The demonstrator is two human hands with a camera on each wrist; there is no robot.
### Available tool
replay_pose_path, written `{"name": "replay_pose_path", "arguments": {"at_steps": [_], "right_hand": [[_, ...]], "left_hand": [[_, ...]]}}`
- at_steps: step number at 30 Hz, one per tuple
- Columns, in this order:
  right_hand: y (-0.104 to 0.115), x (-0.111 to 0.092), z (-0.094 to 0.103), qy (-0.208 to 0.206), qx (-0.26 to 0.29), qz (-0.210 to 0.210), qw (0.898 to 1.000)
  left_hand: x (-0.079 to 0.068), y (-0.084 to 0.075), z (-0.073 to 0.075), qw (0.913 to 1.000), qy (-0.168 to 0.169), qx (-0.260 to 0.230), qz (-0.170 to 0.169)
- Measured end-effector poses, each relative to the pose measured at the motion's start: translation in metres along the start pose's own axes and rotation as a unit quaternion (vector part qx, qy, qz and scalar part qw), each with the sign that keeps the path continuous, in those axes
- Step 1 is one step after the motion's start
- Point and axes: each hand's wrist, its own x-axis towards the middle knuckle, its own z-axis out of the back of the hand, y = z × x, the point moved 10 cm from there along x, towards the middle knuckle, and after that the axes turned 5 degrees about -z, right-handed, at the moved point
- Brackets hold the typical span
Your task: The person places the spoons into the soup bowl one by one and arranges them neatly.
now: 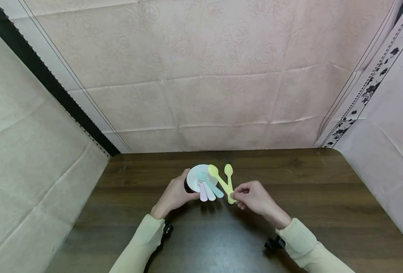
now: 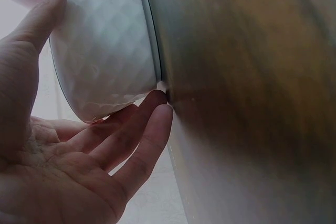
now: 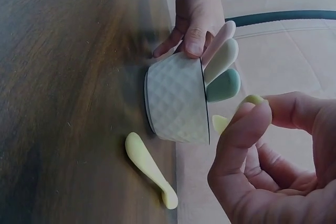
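A white bowl [image 1: 193, 177] with a diamond-patterned outside [image 2: 107, 51] stands on the table. My left hand [image 1: 177, 192] grips its left side, thumb at the rim and fingers around the wall. Inside lean a lilac spoon [image 1: 203, 192], a cream spoon [image 1: 210, 193] and a teal spoon [image 1: 216, 189], their handles sticking out over the near rim. My right hand [image 1: 254, 198] pinches a yellow spoon [image 1: 222, 182] by its handle end, its scoop over the bowl's right rim. Another yellow spoon [image 3: 149, 166] lies on the table right of the bowl, partly under the held one in the head view.
The brown wooden table [image 1: 126, 212] extends around the bowl. Pale patterned cloth [image 1: 205, 94] hangs behind its far edge, with more cloth at both sides. A dark wrist device [image 1: 274, 243] sits below the right sleeve.
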Motion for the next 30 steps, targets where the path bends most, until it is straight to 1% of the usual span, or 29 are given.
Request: {"name": "replay_pose_path", "arguments": {"at_steps": [14,20,24,30], "right_hand": [[0.000,0.014,-0.007,0.039,0.010,0.002,0.999],[-0.001,0.023,-0.009,0.053,0.032,-0.007,0.998],[-0.006,0.028,-0.011,0.062,0.048,-0.016,0.997],[-0.010,0.033,-0.015,0.076,0.061,-0.023,0.995]], "left_hand": [[-0.001,0.000,0.000,1.0000,-0.001,-0.002,0.006],[0.000,0.000,0.001,1.0000,-0.003,-0.002,0.002],[0.000,0.000,0.000,1.0000,-0.003,-0.001,0.003],[0.000,0.000,0.000,1.0000,-0.002,0.001,0.003]]}}
